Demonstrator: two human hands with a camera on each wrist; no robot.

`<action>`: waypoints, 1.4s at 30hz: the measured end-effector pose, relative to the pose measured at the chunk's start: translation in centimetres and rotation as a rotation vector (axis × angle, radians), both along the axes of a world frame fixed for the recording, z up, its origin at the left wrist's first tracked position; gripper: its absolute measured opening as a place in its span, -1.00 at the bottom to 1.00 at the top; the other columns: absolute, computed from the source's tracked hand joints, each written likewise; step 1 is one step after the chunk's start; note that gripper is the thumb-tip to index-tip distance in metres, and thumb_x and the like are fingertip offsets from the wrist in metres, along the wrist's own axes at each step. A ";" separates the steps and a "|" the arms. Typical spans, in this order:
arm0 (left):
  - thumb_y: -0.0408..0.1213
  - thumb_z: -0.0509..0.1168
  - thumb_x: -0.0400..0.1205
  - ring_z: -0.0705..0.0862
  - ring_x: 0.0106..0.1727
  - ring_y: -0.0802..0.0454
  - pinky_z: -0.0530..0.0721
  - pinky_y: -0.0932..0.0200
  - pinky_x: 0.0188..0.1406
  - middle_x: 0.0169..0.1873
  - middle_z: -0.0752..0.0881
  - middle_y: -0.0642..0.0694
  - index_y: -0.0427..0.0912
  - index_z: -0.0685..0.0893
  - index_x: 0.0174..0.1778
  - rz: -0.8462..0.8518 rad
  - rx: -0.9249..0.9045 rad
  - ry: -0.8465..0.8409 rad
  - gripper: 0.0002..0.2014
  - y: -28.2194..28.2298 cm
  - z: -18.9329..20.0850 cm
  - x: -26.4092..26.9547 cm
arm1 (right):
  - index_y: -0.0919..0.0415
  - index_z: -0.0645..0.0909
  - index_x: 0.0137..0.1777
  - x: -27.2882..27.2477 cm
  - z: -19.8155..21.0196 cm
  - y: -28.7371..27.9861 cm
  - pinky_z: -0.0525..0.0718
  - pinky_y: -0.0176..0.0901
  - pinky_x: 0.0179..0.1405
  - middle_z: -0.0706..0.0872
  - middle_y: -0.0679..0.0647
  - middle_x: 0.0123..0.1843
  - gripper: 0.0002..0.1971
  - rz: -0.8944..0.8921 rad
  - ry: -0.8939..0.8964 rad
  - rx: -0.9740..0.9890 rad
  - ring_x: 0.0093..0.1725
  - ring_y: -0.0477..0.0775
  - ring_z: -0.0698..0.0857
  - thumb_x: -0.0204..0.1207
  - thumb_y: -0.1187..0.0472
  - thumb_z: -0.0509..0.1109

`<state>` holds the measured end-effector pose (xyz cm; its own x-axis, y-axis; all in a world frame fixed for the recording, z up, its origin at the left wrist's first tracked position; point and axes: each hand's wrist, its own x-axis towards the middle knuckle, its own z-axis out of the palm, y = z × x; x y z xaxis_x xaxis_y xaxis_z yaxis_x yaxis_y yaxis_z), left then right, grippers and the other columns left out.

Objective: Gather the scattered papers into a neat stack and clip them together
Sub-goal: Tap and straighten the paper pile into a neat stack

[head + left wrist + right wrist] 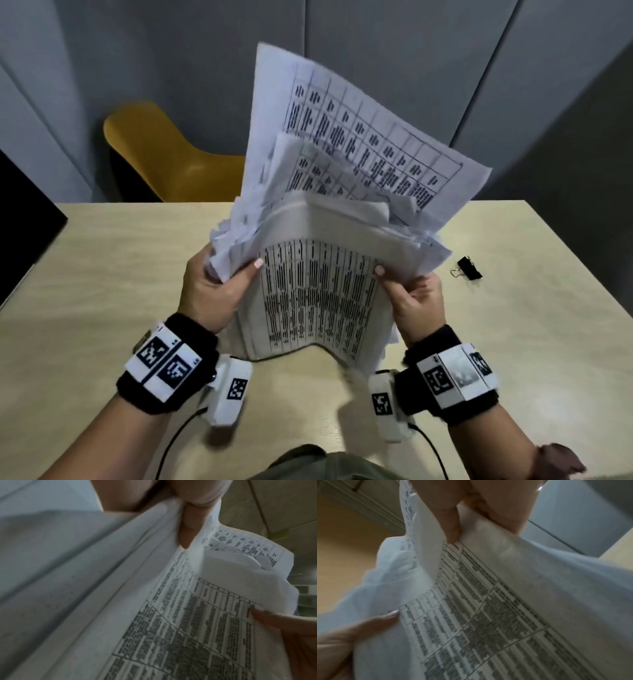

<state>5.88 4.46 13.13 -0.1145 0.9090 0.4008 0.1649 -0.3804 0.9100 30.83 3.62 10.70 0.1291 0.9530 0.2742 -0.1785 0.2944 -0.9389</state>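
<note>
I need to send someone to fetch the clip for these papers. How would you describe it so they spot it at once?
Look at the light wooden table, on its right side past the person's right hand. There lies a small black binder clip with wire handles, the only dark loose thing on the tabletop, apart from the papers.

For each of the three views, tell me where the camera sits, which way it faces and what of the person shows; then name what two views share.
Head: on the head, facing forward and down at the table; both hands grip the papers, clip lying to their right.
Left wrist: under the left hand, looking along its thumb across the papers; right thumb at the far edge.
Right wrist: under the right hand, looking along its thumb; left thumb opposite.
Shared: both wrist views show the same printed top sheet and both thumbs.
</note>
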 end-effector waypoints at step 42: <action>-0.14 0.54 0.23 0.73 -0.16 0.39 0.68 0.43 -0.14 -0.23 0.79 0.14 -0.15 0.67 -0.02 0.033 -0.190 -0.074 -0.57 -1.5 -3.1 -2.1 | 0.09 0.74 -0.04 -1.5 0.5 -0.7 0.70 -0.37 -0.23 0.82 -0.13 -0.24 -0.65 0.114 -0.100 -0.158 -0.21 -0.19 0.74 0.21 0.44 0.53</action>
<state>3.76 2.98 10.00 -0.1683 0.9628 0.2116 0.1048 -0.1959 0.9750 29.30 2.91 11.21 -0.0018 0.9919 0.1267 -0.1062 0.1258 -0.9864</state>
